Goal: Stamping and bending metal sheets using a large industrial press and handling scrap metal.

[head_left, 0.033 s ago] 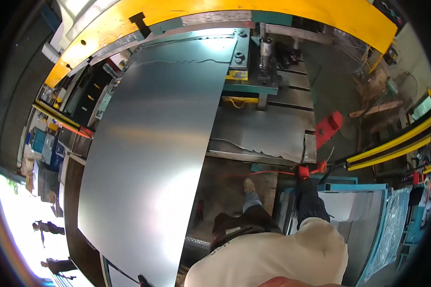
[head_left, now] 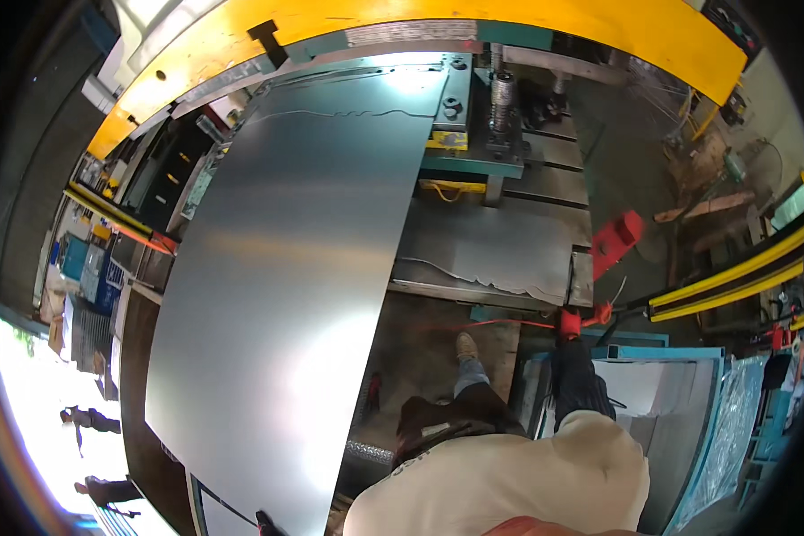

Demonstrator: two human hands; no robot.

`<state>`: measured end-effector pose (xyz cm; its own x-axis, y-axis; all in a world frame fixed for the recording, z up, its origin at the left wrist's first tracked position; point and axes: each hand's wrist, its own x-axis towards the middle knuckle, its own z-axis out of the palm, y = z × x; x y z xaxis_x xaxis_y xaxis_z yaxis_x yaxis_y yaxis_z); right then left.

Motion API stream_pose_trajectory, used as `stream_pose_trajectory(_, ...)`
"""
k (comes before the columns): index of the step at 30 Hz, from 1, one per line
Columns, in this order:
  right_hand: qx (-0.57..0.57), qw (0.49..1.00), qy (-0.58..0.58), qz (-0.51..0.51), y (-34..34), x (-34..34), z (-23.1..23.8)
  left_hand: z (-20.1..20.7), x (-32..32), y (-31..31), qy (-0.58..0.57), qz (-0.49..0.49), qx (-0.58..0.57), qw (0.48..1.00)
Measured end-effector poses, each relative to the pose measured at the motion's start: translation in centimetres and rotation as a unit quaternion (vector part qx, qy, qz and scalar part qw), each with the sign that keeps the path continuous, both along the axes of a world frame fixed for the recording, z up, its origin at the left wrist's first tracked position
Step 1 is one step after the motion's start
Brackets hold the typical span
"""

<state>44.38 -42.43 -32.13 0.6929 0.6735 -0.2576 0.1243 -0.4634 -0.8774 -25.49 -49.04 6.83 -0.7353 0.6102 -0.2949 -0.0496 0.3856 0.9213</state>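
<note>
My right hand, in a red glove below a dark sleeve, is closed beside the press bed's near corner. A thin red rod runs left from its fingers, and a red piece sticks out on the other side. A large smooth metal sheet stretches from the press down to the lower edge, left of my body. At its lower edge a small dark shape with a bit of red shows; it may be my left hand, but the fingers are hidden.
A yellow press beam crosses the top. A wavy-edged metal piece lies on the slotted bed. A red bracket and a yellow-black guard post stand at right. Beside me is a blue-framed bin. People stand far left.
</note>
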Motion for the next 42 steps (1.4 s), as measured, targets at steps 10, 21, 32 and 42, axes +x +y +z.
stream_pose_trajectory(10,0.255,0.939,0.218,0.076,4.3,-11.2,20.5,-0.5,-0.5,-2.3,-0.016,0.046,-0.004,0.999)
stream_pose_trajectory(21,0.108,0.950,-0.145,0.253,32.3,-8.8,37.7,-1.2,-0.7,-3.8,-0.031,0.081,-0.021,0.996)
stream_pose_trajectory(32,0.182,0.932,-0.130,0.285,23.2,-15.3,42.5,-5.2,-4.6,-7.8,-0.069,0.016,0.181,0.981)
stream_pose_trajectory(42,0.199,0.944,0.098,0.242,11.6,-15.5,43.6,-6.1,-5.4,-5.9,0.011,-0.017,0.175,0.984)
